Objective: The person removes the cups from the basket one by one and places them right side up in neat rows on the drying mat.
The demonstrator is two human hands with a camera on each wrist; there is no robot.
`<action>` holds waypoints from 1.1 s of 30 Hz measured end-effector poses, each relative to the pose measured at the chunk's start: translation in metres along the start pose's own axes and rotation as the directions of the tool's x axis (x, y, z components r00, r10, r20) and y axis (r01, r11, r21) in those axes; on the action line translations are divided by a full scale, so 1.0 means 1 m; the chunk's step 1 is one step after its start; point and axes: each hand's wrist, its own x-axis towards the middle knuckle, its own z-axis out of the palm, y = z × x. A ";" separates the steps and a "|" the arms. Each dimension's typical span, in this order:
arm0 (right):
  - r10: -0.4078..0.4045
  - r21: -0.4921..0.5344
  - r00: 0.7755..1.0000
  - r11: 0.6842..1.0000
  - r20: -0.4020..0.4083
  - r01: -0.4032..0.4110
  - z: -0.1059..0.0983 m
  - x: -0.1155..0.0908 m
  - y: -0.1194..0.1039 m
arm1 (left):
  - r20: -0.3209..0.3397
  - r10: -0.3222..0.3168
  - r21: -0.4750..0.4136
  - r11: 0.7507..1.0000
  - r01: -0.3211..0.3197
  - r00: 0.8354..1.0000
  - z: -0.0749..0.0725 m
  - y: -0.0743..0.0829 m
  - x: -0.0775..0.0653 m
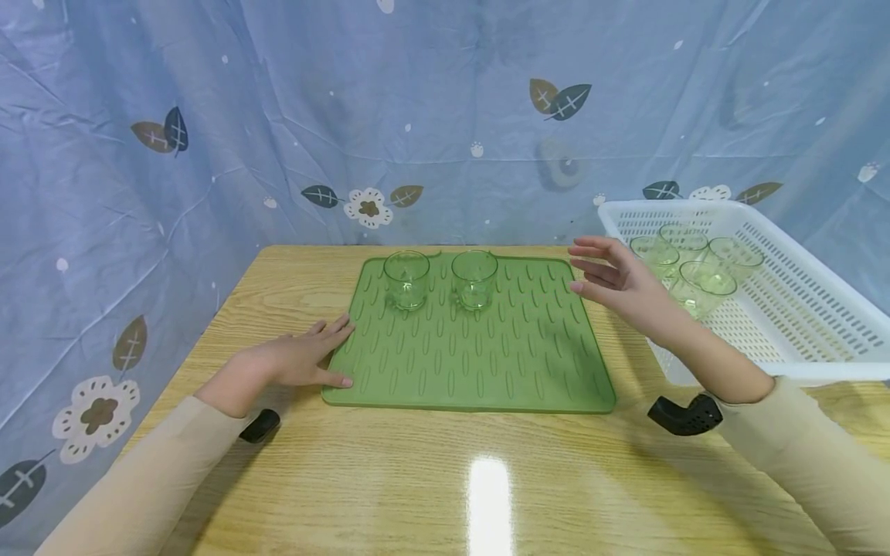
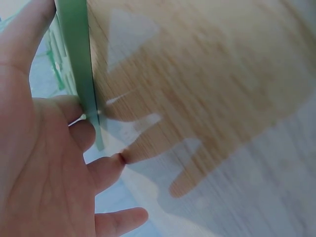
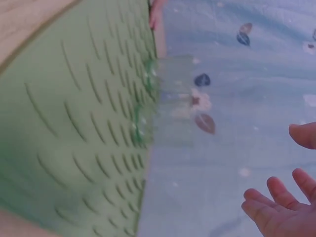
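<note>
A green ribbed drying mat [image 1: 473, 363] lies on the wooden table. Two clear drinking glasses stand upright side by side near its back edge, a left glass [image 1: 406, 282] and a right glass [image 1: 475, 282]. My left hand [image 1: 299, 359] rests at the mat's left edge, fingers spread, its thumb and fingertips on the border; the left wrist view shows the palm [image 2: 44, 163] beside the mat's rim. Raised above the mat's right edge, my right hand [image 1: 622, 289] has loosely bent fingers and nothing in it. The right wrist view shows those fingers [image 3: 276, 207] apart from the glasses.
At the right stands a white plastic basket [image 1: 820, 340] with perforated walls. Several clear glasses, among them a front glass [image 1: 702, 287], stand in its left part. A blue patterned curtain [image 1: 445, 123] hangs behind the wooden table [image 1: 389, 479].
</note>
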 end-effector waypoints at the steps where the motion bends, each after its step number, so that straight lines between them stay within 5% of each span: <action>1: -0.007 -0.009 1.000 1.000 -0.009 0.007 -0.005 -0.001 -0.002 | -0.001 -0.001 0.000 1.000 0.001 1.000 0.000 0.000 0.000; 13: -0.092 -0.077 0.981 0.994 -0.172 0.079 -0.072 0.006 -0.010 | 0.005 -0.010 -0.007 1.000 0.011 1.000 -0.001 -0.002 -0.001; 24: -0.031 -0.235 0.945 0.971 -0.325 -0.049 -0.119 0.018 0.013 | 0.008 -0.005 -0.020 1.000 0.006 1.000 0.000 -0.002 0.000; 33: 0.068 -0.416 0.958 0.891 -0.280 -0.185 -0.145 0.022 0.040 | 0.003 0.003 -0.031 1.000 -0.002 1.000 0.000 -0.001 -0.001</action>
